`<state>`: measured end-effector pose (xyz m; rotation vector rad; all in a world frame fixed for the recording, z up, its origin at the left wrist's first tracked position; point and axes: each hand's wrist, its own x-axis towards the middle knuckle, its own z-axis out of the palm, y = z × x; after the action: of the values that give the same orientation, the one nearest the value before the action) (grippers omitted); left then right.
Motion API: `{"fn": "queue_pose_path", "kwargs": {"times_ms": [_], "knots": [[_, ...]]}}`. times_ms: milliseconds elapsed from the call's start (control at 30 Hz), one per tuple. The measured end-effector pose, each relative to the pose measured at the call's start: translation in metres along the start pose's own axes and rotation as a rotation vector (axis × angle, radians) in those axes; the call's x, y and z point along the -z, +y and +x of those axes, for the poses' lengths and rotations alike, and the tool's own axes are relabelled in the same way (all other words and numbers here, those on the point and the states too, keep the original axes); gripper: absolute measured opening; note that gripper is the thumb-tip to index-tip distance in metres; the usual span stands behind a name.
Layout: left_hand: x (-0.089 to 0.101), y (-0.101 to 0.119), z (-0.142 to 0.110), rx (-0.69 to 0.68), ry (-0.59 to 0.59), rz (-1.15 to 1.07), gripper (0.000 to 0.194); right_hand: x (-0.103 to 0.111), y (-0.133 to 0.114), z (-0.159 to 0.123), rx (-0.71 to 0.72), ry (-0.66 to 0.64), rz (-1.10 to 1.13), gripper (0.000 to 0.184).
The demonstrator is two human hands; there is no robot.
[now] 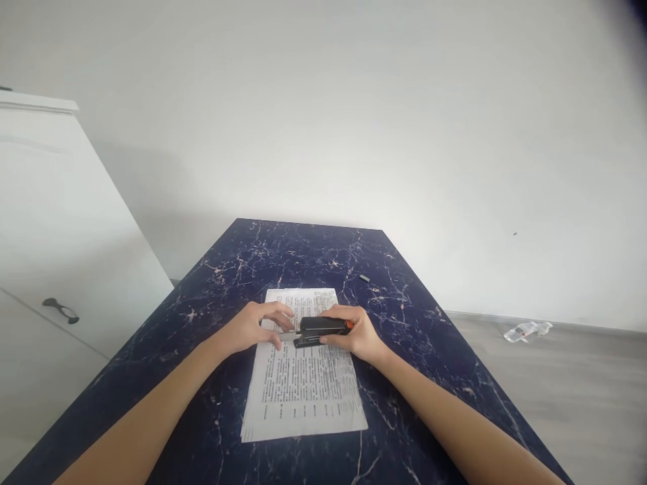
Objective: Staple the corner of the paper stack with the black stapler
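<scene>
A black stapler with an orange patch at its rear is gripped by my right hand, thumb below and fingers above. It lies sideways over printed sheets of paper, its front pointing left. A pale metal part juts out of that front end. Around this part curves my left hand, thumb and fingers apart; whether a fingertip touches the metal I cannot tell. The sheets form a slightly uneven stack on the table, their middle partly covered by the stapler and hands.
The dark blue marble-patterned table runs up to a white wall. A small dark grey strip lies beyond the papers, to the right. White drawers with a dark handle stand at left. Clear crumpled plastic rests on the floor at right.
</scene>
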<state>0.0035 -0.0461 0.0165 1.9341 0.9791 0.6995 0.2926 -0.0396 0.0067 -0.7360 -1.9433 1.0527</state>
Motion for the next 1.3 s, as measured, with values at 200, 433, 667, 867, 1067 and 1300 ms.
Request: {"fn": "queue_pose_path", "kwargs": {"times_ms": [200,433,667,867,1067,1300], "knots": [[-0.027,0.011,0.0,-0.125,-0.075,-0.103,0.039,-0.017,-0.011,-0.003,0.008,-0.151,0.002,0.031],[-0.029,0.004,0.007,-0.09,0.176,0.016,0.018,-0.017,-0.006,-0.001,-0.042,0.043,-0.032,0.034],[-0.034,-0.003,0.016,0.019,0.392,0.056,0.02,-0.015,-0.002,-0.001,-0.088,0.147,-0.133,0.031],[-0.03,-0.006,0.021,0.038,0.312,0.215,0.019,-0.015,0.006,-0.001,-0.039,0.164,-0.199,0.032],[-0.026,-0.011,0.022,0.034,0.386,0.296,0.031,-0.015,0.021,0.003,-0.104,0.141,-0.21,0.033],[-0.02,-0.026,0.018,0.248,0.543,0.616,0.036,-0.004,0.011,0.002,-0.082,0.184,-0.302,0.034]]}}
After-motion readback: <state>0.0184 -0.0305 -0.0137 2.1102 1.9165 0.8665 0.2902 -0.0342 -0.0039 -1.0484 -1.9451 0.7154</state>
